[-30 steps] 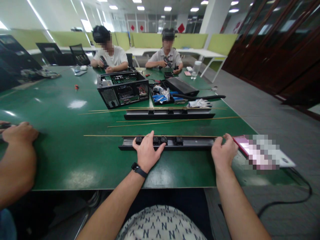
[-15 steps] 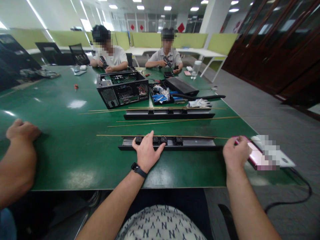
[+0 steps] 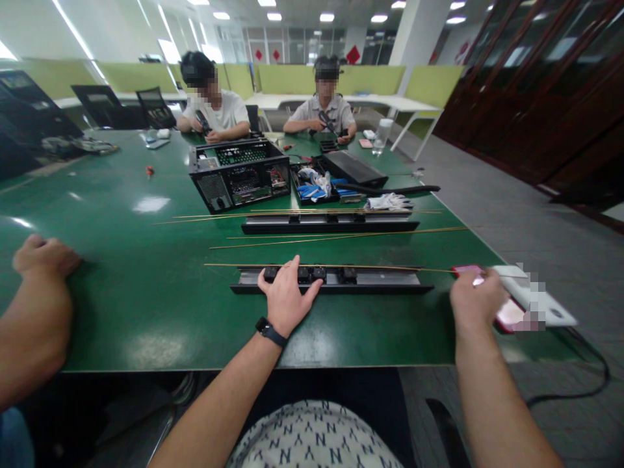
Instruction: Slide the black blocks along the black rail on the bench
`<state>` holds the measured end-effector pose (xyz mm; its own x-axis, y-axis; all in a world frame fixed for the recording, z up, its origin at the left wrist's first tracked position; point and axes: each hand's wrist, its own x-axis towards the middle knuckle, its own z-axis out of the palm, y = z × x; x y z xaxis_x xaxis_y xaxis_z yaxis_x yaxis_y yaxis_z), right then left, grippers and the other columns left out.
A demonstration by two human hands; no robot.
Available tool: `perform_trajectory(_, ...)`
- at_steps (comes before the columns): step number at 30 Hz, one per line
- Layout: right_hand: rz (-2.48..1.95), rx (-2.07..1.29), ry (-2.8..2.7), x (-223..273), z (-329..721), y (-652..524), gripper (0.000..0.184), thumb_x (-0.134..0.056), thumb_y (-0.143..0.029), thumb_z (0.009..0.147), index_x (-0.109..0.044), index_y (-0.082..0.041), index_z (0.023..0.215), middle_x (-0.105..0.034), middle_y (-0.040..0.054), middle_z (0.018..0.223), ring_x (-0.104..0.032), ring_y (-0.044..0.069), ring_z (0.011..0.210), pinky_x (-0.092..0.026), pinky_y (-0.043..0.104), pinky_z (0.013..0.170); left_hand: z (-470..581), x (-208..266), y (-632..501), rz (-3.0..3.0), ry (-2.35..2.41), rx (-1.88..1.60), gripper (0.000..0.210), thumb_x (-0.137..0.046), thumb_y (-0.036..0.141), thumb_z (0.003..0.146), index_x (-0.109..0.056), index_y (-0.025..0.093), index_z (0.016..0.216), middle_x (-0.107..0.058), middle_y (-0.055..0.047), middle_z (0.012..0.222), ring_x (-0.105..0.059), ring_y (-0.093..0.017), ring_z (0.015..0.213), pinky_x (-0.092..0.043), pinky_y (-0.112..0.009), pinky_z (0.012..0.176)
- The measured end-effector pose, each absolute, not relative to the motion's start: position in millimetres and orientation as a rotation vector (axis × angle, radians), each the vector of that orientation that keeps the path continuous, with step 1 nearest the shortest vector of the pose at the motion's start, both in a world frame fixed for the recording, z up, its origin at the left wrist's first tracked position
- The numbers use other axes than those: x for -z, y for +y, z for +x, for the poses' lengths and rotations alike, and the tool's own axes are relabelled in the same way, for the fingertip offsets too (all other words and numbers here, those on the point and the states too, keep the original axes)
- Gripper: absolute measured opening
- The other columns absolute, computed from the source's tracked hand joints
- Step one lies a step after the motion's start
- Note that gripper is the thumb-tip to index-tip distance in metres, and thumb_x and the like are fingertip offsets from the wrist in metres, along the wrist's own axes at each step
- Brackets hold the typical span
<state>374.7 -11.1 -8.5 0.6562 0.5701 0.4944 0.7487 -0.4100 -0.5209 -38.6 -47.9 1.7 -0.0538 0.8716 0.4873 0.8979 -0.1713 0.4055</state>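
My left hand (image 3: 287, 296), with a black watch on the wrist, rests palm down across a black metal rail (image 3: 390, 288). Its fingers are spread over the small black blocks (image 3: 348, 275) sitting in the rail's channel. A thin brass-coloured rod (image 3: 380, 267) runs lengthwise along the rail's far side, passing by my left index fingertip. To the right of the rail, my right hand (image 3: 476, 296) is closed in a pinch on the right part of this rod. Below that hand and partly hidden by it lies a pink-edged phone (image 3: 511, 315).
Behind lies a second rail (image 3: 331, 226) with more thin rods (image 3: 292, 242). An open computer case (image 3: 238, 175), a tray with gloves (image 3: 314, 188) and a water bottle (image 3: 383, 136) stand farther back. Two people sit opposite; another person's forearm (image 3: 41, 292) rests at left.
My right hand has moved to the right, and the rod has slid right with it, its left end now closer to the rail. My left hand has stayed in place.
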Motion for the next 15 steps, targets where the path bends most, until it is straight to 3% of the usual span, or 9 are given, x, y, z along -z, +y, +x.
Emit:
perform_trajectory(5,-2.188,0.257,-0.855,3,376,-11,0.048,-0.044,-0.033,0.089,-0.065,-0.006,0.123,-0.066,0.0279,0.11,-0.057,0.037,0.104,-0.042,0.048,0.093,-39,-1,-47,-2.132,-2.0,1.034,0.068,-0.062,0.058,0.096,-0.05,0.02,0.152,-0.069,-0.019,0.141,-0.063,-0.036,0.13,-0.016,-0.067,0.122)
perform_trajectory(15,-2.2,0.296,-0.807,7,387,-8,0.05,-0.045,-0.035,0.088,-0.068,-0.007,0.123,-0.067,0.024,0.103,-0.056,0.034,0.095,-0.038,0.045,0.084,-39,1,-47,-2.129,-2.003,1.025,0.069,-0.062,0.058,0.096,-0.05,0.019,0.152,-0.069,-0.018,0.142,-0.063,-0.036,0.13,-0.015,-0.066,0.123)
